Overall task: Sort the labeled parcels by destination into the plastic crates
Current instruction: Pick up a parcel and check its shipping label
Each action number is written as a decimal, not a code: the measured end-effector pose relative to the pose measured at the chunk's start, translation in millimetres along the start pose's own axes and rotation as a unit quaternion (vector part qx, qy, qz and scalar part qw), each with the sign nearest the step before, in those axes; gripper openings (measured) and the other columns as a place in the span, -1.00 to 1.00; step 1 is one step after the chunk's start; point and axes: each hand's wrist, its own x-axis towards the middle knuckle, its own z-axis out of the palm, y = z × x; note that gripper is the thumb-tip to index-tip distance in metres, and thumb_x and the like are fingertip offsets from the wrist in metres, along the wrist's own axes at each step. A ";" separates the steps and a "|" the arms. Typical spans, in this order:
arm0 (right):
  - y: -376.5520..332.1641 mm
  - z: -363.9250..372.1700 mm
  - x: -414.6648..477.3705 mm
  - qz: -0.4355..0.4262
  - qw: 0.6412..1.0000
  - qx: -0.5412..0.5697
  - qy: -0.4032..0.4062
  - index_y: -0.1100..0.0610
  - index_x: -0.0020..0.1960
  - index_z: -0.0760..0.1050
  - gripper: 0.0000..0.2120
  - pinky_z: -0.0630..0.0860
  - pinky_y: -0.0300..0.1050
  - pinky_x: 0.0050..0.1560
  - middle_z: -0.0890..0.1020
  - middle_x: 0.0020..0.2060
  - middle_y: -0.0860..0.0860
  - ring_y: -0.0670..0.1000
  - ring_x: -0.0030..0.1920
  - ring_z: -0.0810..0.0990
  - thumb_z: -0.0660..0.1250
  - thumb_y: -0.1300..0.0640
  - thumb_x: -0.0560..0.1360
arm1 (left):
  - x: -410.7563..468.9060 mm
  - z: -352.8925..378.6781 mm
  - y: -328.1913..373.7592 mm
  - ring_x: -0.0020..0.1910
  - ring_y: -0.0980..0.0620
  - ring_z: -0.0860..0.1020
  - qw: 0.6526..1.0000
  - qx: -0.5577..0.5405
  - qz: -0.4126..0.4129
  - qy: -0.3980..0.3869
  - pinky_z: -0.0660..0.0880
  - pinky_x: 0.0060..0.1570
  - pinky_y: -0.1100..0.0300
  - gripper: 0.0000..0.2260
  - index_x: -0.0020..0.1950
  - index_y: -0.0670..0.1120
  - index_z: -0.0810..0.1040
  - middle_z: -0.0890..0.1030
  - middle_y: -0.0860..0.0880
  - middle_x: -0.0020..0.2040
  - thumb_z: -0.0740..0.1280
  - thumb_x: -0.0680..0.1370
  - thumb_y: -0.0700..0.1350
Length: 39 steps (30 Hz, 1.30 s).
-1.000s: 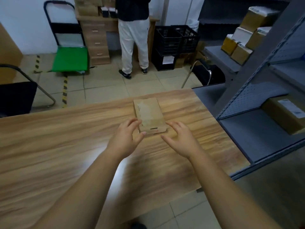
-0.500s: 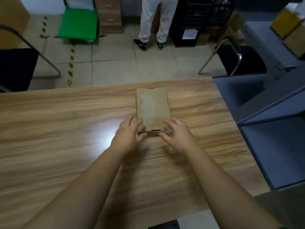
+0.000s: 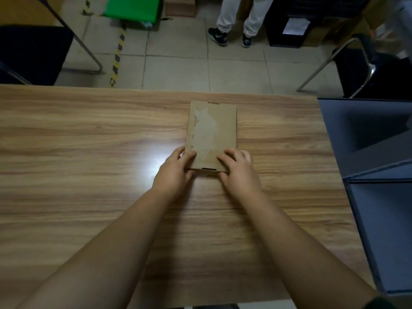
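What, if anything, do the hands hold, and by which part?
The cardboard box on the table: left hand and right hand each grip a near corner, fingers on top, thumbs at its edge.

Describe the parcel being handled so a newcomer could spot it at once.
Start at the wood-grain table filling the view. Toward its far right lies a flat brown cardboard parcel, with the left hand and right hand gripping its near corners. It is the only item on the tabletop, and a pale torn-looking patch marks its top face.

Stockroom, grey shelving (image 3: 383,230), black crate (image 3: 276,30), hazard tape (image 3: 116,57)
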 end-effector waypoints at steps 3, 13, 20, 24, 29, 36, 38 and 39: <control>-0.9 2.7 -0.8 0.000 1.000 0.007 0.008 0.06 0.37 0.53 -0.54 0.23 -0.09 0.43 0.44 0.39 0.04 0.09 0.39 0.24 0.44 0.16 0.48 | 2.3 -0.4 -1.6 0.39 -0.04 0.40 1.000 -0.001 0.002 0.002 0.38 0.36 0.02 -0.45 0.41 0.05 0.46 0.36 0.03 0.47 0.48 0.45 -0.16; -14.5 16.5 -4.1 0.014 0.985 0.163 0.057 0.16 0.33 0.56 -0.51 0.18 -0.24 0.43 0.50 0.33 0.10 0.08 0.36 0.39 0.49 0.28 0.41 | -2.0 -45.7 7.1 0.32 -0.15 0.46 0.989 0.012 0.111 0.098 0.26 0.36 0.11 -0.36 0.43 -0.07 0.45 0.47 -0.07 0.41 0.53 0.37 -0.10; -2.3 -0.5 -15.3 0.090 0.965 0.239 0.053 0.12 0.34 0.55 -0.59 0.48 -0.19 0.29 0.60 0.23 0.10 0.07 0.24 0.59 0.31 0.33 0.51 | -4.3 -48.4 47.9 0.38 -0.07 0.36 0.982 -0.054 0.159 0.086 0.24 0.40 0.11 -0.35 0.41 -0.04 0.47 0.39 -0.02 0.45 0.54 0.34 -0.03; -6.5 -36.7 -2.4 0.148 0.936 0.293 0.129 0.08 0.35 0.52 -0.68 0.39 -0.51 0.03 0.60 0.17 0.00 -0.10 0.12 0.58 0.31 0.12 0.61 | -5.0 -38.1 52.7 0.40 0.07 0.34 0.989 -0.114 0.091 0.024 0.24 0.39 0.25 -0.20 0.53 0.01 0.29 0.36 0.04 0.47 0.58 0.36 -0.10; -27.0 -50.4 2.8 0.100 0.943 0.300 0.098 0.04 0.41 0.47 -0.57 0.49 -0.22 0.19 0.51 0.15 -0.06 -0.04 0.15 0.57 0.40 0.04 0.56 | -5.4 -22.7 61.7 0.15 0.20 0.47 0.988 -0.145 0.058 0.010 0.41 0.19 0.27 -0.32 0.48 0.06 0.36 0.52 0.16 0.20 0.52 0.40 -0.19; -34.4 -40.7 3.7 0.083 0.918 0.384 0.058 -0.09 0.44 0.43 -0.55 0.59 0.08 0.19 0.62 0.19 0.05 0.05 0.06 0.66 0.31 0.05 0.56 | -9.7 -24.9 54.7 0.22 0.03 0.49 0.989 -0.109 0.086 0.054 0.44 0.21 0.11 -0.44 0.37 -0.12 0.51 0.53 0.01 0.25 0.50 0.37 -0.28; -37.8 -39.2 6.0 0.101 0.901 0.419 0.042 -0.02 0.45 0.44 -0.60 0.56 0.05 0.23 0.64 0.16 0.02 -0.03 0.04 0.66 0.28 0.16 0.62 | -10.3 -30.0 53.7 0.27 -0.03 0.48 0.990 -0.083 0.096 0.059 0.43 0.25 0.07 -0.43 0.39 -0.14 0.50 0.51 -0.07 0.30 0.50 0.38 -0.25; -38.0 -39.5 7.4 0.112 0.897 0.426 0.039 0.00 0.44 0.44 -0.62 0.55 0.01 0.25 0.63 0.17 0.01 -0.08 0.04 0.65 0.26 0.18 0.63 | -10.0 -31.5 52.7 0.28 -0.06 0.47 0.991 -0.070 0.099 0.059 0.43 0.28 0.00 -0.44 0.38 -0.13 0.51 0.51 -0.08 0.30 0.49 0.38 -0.19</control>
